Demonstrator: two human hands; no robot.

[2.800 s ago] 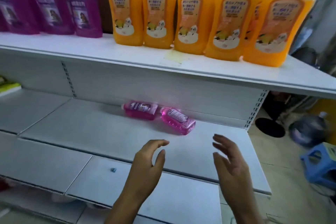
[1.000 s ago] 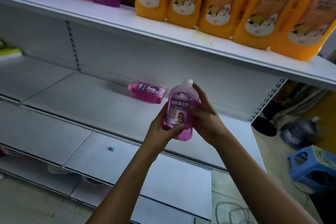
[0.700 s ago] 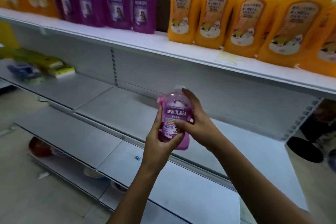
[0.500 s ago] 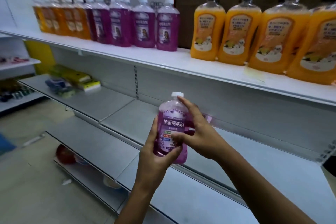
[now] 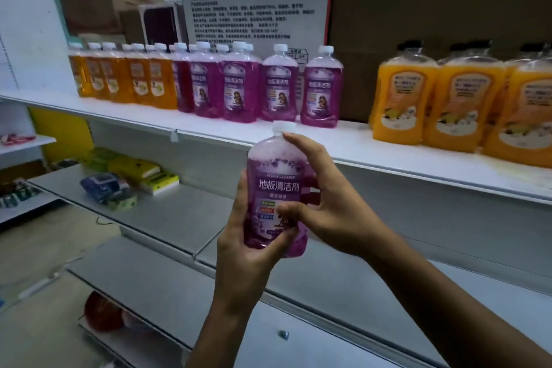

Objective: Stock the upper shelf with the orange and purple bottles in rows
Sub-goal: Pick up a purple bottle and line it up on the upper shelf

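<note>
Purple bottle gripped upright by left hand & right hand; risk: setting it down could topple standing purple row on upper shelf.

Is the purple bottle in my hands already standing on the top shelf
No, the purple bottle is held upright in front of the upper shelf, gripped by the left hand and right hand.

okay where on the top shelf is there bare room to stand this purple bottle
Upper shelf: bare gap between the rightmost purple bottle and the nearest yellow-orange bottle, and a bare strip along the front edge. Left of the gap, bottles stand packed cap to cap.
</note>
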